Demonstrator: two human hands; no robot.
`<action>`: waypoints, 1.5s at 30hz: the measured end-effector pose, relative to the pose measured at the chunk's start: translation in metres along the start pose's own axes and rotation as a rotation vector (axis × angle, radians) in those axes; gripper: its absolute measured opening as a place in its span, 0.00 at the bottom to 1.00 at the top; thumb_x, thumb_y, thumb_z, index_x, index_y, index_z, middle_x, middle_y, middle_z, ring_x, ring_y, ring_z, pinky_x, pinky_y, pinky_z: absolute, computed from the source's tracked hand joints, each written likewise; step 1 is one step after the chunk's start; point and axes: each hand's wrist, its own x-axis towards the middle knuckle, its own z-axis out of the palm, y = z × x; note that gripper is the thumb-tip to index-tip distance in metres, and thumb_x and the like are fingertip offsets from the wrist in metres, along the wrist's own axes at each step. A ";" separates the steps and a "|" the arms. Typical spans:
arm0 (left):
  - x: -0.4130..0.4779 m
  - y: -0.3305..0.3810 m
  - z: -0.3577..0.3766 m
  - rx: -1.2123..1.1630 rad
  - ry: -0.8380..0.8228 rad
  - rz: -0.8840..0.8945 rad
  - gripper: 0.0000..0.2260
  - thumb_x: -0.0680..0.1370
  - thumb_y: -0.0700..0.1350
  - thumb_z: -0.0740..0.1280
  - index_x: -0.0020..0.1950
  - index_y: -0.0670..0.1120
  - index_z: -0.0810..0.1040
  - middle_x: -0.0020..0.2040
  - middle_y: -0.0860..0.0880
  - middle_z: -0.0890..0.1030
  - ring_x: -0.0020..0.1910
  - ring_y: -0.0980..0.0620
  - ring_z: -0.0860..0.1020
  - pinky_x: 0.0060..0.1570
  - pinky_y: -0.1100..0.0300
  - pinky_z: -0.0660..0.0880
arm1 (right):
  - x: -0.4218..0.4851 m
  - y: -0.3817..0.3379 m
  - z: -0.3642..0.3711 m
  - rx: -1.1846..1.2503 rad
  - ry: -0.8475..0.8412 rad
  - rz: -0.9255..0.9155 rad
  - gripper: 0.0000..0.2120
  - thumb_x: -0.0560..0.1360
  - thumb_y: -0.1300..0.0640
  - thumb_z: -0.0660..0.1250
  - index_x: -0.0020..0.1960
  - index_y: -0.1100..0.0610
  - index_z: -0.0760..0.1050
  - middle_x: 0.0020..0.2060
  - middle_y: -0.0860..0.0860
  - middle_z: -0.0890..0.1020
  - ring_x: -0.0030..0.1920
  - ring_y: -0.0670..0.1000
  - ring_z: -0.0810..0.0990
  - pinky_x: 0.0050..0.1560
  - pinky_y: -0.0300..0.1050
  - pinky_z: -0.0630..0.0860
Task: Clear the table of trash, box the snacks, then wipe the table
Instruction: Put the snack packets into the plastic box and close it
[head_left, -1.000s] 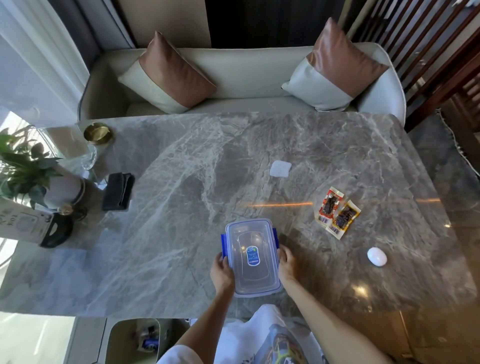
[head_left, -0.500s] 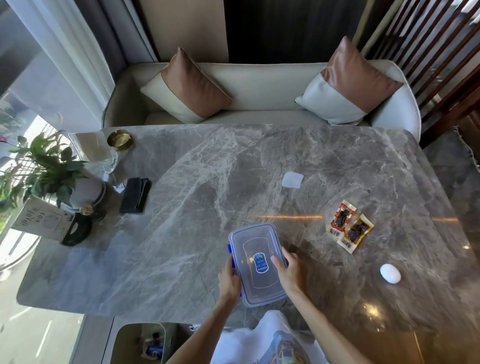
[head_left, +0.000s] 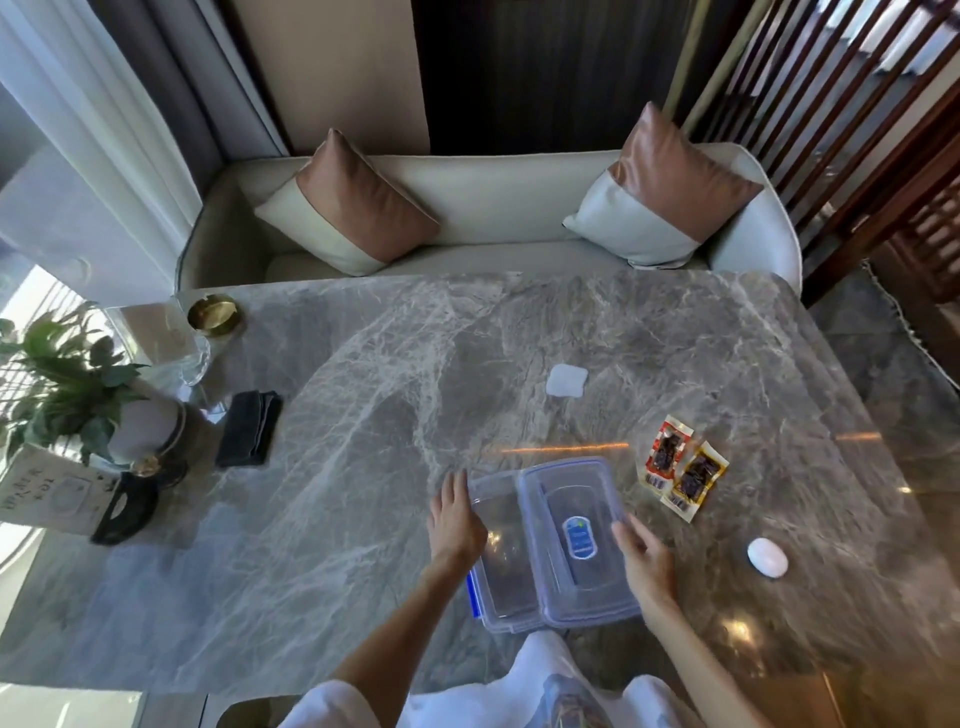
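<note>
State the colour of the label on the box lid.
Blue and white, on the clear lid; head view.

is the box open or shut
Open: the lid sits shifted right, off the box, whose inside looks empty.

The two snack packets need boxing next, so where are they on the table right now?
In the head view, the two red and yellow snack packets lie side by side on the grey marble table, right of the clear plastic lid, beyond the white egg-shaped object.

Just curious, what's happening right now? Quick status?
Left hand steadies box; right hand slides lid off. Two snack packets wait nearby. Nothing in the way.
</note>
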 end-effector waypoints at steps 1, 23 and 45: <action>0.009 0.004 -0.004 0.047 -0.037 0.035 0.31 0.77 0.37 0.59 0.79 0.47 0.54 0.79 0.48 0.58 0.77 0.44 0.55 0.75 0.46 0.58 | 0.005 0.007 -0.014 -0.001 0.059 0.026 0.20 0.78 0.57 0.67 0.68 0.64 0.73 0.65 0.60 0.77 0.66 0.57 0.75 0.62 0.43 0.68; -0.031 -0.086 -0.015 -0.097 0.150 -0.280 0.20 0.79 0.37 0.56 0.70 0.44 0.71 0.53 0.38 0.73 0.49 0.38 0.77 0.50 0.49 0.76 | 0.037 0.029 0.029 -0.343 0.076 0.142 0.18 0.79 0.55 0.64 0.66 0.62 0.76 0.59 0.67 0.80 0.64 0.65 0.76 0.71 0.58 0.65; -0.011 -0.061 -0.002 -0.035 0.095 -0.349 0.19 0.78 0.43 0.60 0.67 0.37 0.65 0.60 0.34 0.71 0.61 0.34 0.72 0.60 0.44 0.72 | 0.036 0.019 -0.004 -0.448 -0.179 0.096 0.26 0.77 0.62 0.67 0.74 0.63 0.65 0.69 0.63 0.71 0.68 0.63 0.72 0.69 0.58 0.68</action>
